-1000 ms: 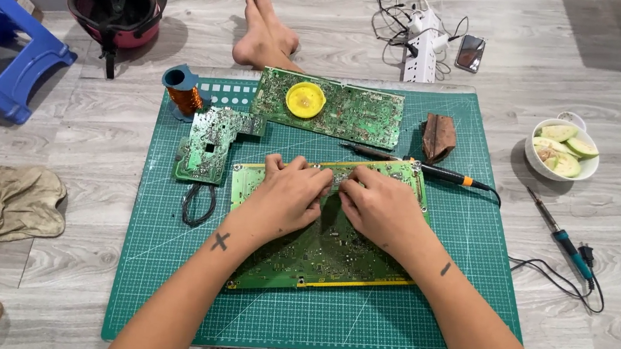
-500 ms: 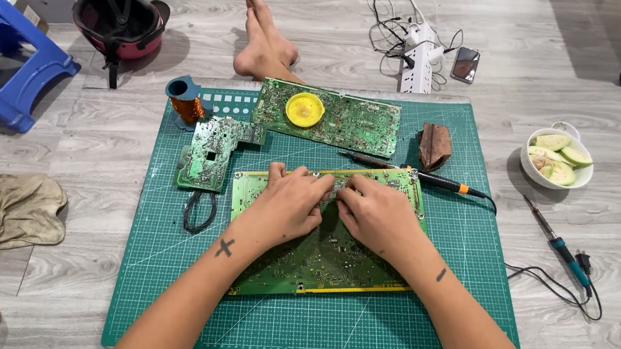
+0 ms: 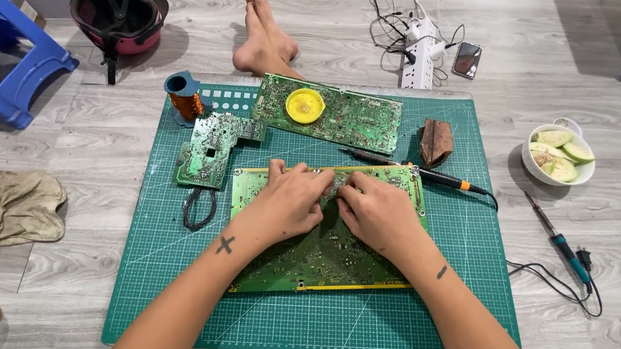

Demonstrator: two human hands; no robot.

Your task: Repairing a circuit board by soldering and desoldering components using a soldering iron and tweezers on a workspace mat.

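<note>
- Head view: large green circuit board (image 3: pixel 317 253) lay flat on the green cutting mat (image 3: pixel 157 289).
- Left hand (image 3: pixel 288 203) and right hand (image 3: pixel 376 213) pinched a small part at its far edge.
- Board looked stiff, light and fragile; best held by its edges.

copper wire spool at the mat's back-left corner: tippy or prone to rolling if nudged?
The copper wire spool stands upright on one flange, so it probably stays put under a light nudge. It looks taller than its base, so a harder push may tip it. Once on its side, its round flanges would likely let it roll across the cutting mat.
</note>
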